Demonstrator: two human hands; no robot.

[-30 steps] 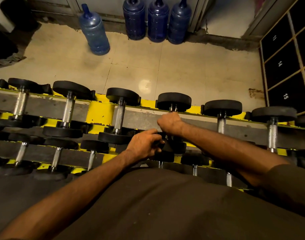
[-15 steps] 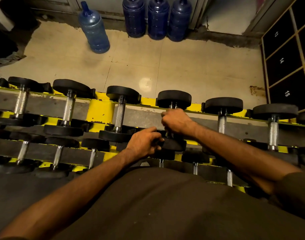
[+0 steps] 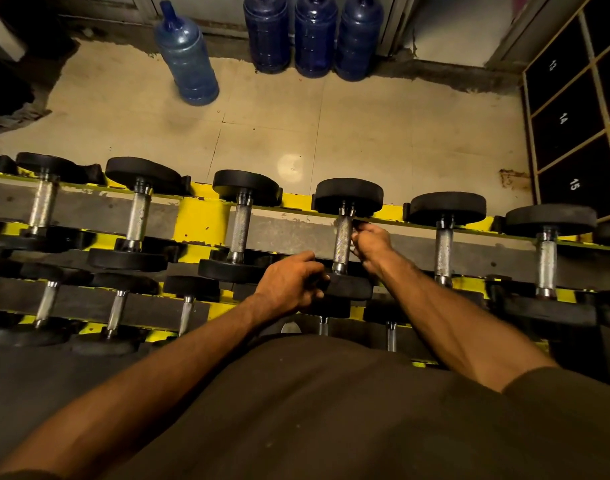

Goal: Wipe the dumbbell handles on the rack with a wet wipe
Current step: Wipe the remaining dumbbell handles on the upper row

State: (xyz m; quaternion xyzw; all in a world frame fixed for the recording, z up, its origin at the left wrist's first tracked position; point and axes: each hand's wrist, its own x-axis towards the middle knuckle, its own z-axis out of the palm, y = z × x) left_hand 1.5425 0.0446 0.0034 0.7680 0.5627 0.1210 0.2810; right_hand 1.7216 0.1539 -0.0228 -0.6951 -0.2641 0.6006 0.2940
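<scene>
Gripping the near rubber head of a dumbbell (image 3: 348, 199), the left hand (image 3: 289, 282) curls its fingers over the round black disc. This dumbbell lies fourth from the left on the upper tier of the rack (image 3: 199, 220). Its handle (image 3: 342, 237) is a straight steel bar with a fine knurled grain and shows bare along its length. The right hand (image 3: 373, 242) sits just beside the handle, its curled fingers touching the bar's right side. Whether they pinch a wipe I cannot tell.

The rack is made of flat grey rails with chipped yellow paint between the cradles. Each weight has thick matte black heads and a bright metal bar.

The upper tier shows six dumbbells. The lower tier shows five slimmer handles, partly hidden by the arms. On the worn, tiled floor (image 3: 400, 133) stand four blue plastic water jugs (image 3: 187, 60), one apart and three in a row against the wall. Dark lockers (image 3: 566, 119) at the right bear the numbers 13, 14 and 15.
</scene>
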